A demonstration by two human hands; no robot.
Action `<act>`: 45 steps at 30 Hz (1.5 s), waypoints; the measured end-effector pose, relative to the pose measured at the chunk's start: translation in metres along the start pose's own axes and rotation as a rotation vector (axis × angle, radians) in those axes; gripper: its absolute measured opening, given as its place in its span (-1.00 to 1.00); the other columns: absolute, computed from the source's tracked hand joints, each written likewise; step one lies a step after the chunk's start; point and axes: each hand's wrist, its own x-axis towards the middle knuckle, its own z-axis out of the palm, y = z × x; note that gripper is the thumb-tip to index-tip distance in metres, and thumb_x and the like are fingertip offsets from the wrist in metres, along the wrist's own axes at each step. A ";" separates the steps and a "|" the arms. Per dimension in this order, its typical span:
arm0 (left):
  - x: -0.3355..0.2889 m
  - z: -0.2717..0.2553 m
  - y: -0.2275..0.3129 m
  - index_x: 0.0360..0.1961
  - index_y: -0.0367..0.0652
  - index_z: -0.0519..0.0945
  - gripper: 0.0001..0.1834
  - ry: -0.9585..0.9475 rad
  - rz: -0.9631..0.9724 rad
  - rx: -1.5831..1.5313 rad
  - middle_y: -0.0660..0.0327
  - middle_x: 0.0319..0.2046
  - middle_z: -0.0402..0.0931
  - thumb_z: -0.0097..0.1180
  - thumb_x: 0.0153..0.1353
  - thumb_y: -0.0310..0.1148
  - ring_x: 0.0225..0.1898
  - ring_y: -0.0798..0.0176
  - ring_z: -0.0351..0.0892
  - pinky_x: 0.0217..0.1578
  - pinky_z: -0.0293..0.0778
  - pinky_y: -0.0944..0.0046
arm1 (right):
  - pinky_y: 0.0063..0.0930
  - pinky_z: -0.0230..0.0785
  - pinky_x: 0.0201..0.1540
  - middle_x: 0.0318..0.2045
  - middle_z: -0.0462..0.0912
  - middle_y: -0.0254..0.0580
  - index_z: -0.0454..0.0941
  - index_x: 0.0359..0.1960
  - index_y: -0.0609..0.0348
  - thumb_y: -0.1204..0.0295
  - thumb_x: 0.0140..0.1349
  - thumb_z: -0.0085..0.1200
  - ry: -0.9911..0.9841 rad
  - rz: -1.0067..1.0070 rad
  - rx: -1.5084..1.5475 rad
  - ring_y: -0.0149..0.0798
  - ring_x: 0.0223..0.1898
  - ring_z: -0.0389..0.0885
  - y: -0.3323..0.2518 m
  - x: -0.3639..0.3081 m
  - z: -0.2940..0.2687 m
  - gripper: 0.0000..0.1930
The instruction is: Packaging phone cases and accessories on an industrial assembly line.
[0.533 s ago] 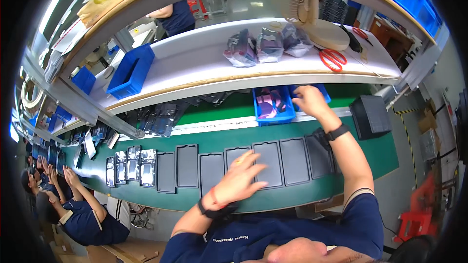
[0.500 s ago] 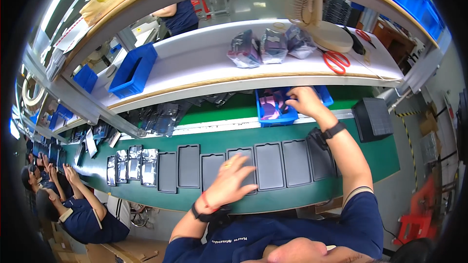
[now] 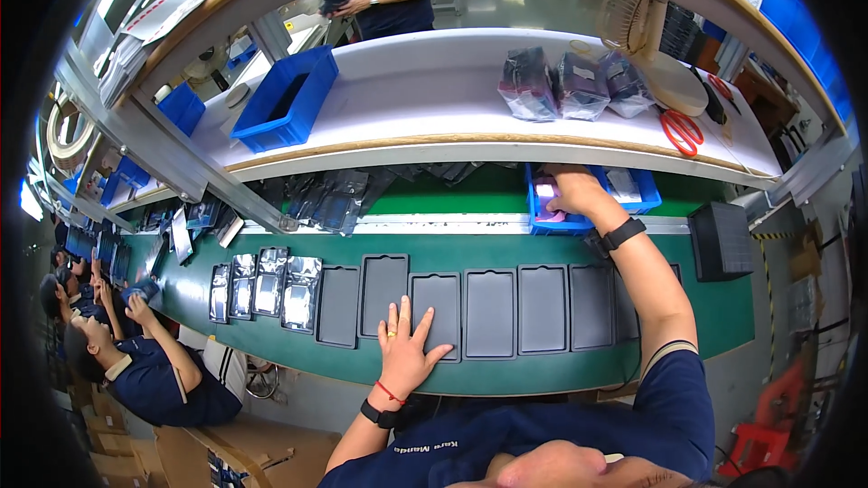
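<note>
While the trays and bins sit farther right in view than 0.5 s ago, your right hand (image 3: 575, 192), earlier poised above the bins, now reaches down into the left blue bin (image 3: 561, 228). Its fingers are at the pink pieces (image 3: 546, 192) lying in there, but you cannot tell from this view whether they are clamped on any. Your left hand (image 3: 405, 361), earlier farther right along the row, now has its fingers straight and spread wide apart over the near left part of 1 black tray (image 3: 438, 294); whether it touches cannot be told. 4 silvery packets (image 3: 301, 294) lie farther left.
</note>
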 end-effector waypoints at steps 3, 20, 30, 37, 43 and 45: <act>-0.001 0.003 -0.005 0.17 0.01 0.36 -0.26 0.017 0.018 -0.003 -0.15 0.28 -0.03 0.24 -0.06 0.02 0.30 -0.24 -0.07 0.15 -0.08 -0.25 | -0.29 0.33 0.00 -0.15 0.53 -0.02 0.42 -0.08 0.20 0.46 -0.30 0.34 -0.062 0.049 0.074 0.03 -0.06 0.47 0.001 0.005 -0.003 -0.39; -0.005 0.000 -0.012 0.17 -0.05 0.35 -0.29 0.053 0.066 -0.048 -0.14 0.28 -0.03 0.18 0.00 0.03 0.29 -0.22 -0.05 0.17 -0.07 -0.21 | -0.34 0.37 -0.11 -0.22 0.59 -0.04 0.51 -0.13 0.18 0.44 -0.17 0.26 0.098 -0.016 0.163 -0.06 -0.18 0.54 0.012 0.006 0.010 -0.54; 0.000 -0.021 -0.009 -0.09 -0.21 0.53 -0.67 0.165 -0.090 -1.154 0.02 -0.02 0.42 0.10 0.17 -0.27 0.04 0.08 0.41 0.00 0.33 0.22 | -0.48 0.44 -0.12 -0.27 0.56 -0.22 0.44 -0.15 0.24 0.51 0.13 0.10 0.238 0.236 1.646 -0.32 -0.22 0.56 0.012 -0.049 -0.001 -0.75; 0.033 -0.023 -0.017 0.27 -0.21 0.08 -0.28 -0.535 -0.046 -2.487 -0.06 0.16 0.24 -0.25 0.28 0.10 0.23 -0.09 0.18 0.15 0.20 -0.11 | -0.68 0.34 -0.51 -0.54 0.53 -0.42 0.56 -0.33 0.19 0.45 0.07 0.19 -0.188 -0.144 1.116 -0.55 -0.54 0.46 -0.202 -0.054 0.049 -0.85; -0.011 -0.043 -0.080 0.13 -0.34 0.25 -0.59 -0.146 -0.235 -2.261 -0.03 0.00 0.40 -0.18 0.33 -0.34 0.03 -0.14 0.43 -0.04 0.46 -0.03 | -0.53 0.42 -0.33 -0.41 0.61 -0.14 0.57 -0.14 0.22 0.55 -0.08 0.26 -0.174 -0.402 0.901 -0.44 -0.40 0.56 -0.280 -0.020 0.089 -0.63; -0.030 -0.042 -0.100 0.11 -0.34 0.28 -0.61 0.047 -0.301 -2.126 -0.02 -0.01 0.41 -0.16 0.32 -0.37 -0.01 -0.11 0.47 -0.10 0.51 0.00 | -0.66 0.37 -0.44 -0.42 0.59 -0.32 0.54 -0.09 0.25 0.59 -0.04 0.23 -0.216 -0.408 0.946 -0.54 -0.47 0.50 -0.301 -0.009 0.107 -0.61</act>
